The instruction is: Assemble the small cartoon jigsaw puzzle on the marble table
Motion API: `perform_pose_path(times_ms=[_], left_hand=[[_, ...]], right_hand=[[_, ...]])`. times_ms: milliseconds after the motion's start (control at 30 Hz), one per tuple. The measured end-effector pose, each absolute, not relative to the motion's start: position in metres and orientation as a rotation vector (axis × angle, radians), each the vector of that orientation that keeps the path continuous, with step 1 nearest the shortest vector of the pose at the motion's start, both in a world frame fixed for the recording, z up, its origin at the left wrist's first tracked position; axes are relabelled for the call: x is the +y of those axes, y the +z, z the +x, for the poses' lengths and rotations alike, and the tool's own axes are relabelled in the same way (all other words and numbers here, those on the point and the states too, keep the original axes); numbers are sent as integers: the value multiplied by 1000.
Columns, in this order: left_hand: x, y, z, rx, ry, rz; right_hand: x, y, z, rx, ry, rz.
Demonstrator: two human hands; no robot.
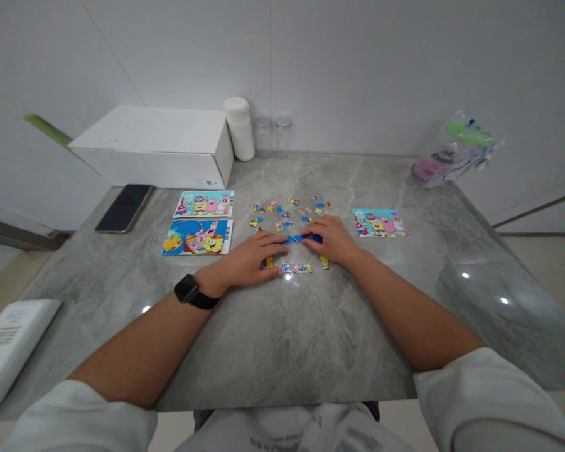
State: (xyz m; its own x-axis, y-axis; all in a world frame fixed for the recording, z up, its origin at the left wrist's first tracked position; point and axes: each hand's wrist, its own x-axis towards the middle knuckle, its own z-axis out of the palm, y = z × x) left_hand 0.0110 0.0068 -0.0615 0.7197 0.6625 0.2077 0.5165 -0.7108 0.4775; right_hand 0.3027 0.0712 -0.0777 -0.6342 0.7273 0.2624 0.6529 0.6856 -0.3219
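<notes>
My left hand (pixel 255 257) lies low over the left side of a partly joined jigsaw frame, fingers stretched forward and thumb apart. Its fingertips reach the left end of a blue strip of puzzle pieces (pixel 294 239). At the strip's right end, my right hand (pixel 330 237) has its fingers bent down on a blue puzzle piece, partly hidden beneath them. The frame's bottom row (pixel 302 268) and a short yellow right-side piece (pixel 324 261) show below the hands. Several loose puzzle pieces (pixel 284 215) lie scattered just beyond.
Two cartoon picture cards (pixel 198 237) lie at left, another picture card (pixel 381 223) at right. Behind stand a white box (pixel 155 166), a white bottle (pixel 240 130) and clear jars (pixel 263 135). A phone (pixel 125 208), a white case (pixel 14 342) and a bagged cup (pixel 445 157) sit near the edges.
</notes>
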Motion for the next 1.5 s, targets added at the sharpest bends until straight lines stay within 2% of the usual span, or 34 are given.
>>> perform_pose_path(times_ms=[233,467,833,1133,1500], left_hand=[[7,-64,10,904,590,2555],[14,-63,8,1155,758,2545],[19,-72,6,1142,662,2513],[19,-67,1,1176,742,2432],[16,-60,0,1121,739,2434]], right_hand=[[70,-77,304,-2486,280,-1050],[69,-77,305,-2500,285,-964],[68,-75,305,-2530,329,-1011],[75,-59,322,-2377,352,-1122],[73,-47,331,-2663,436,-1218]])
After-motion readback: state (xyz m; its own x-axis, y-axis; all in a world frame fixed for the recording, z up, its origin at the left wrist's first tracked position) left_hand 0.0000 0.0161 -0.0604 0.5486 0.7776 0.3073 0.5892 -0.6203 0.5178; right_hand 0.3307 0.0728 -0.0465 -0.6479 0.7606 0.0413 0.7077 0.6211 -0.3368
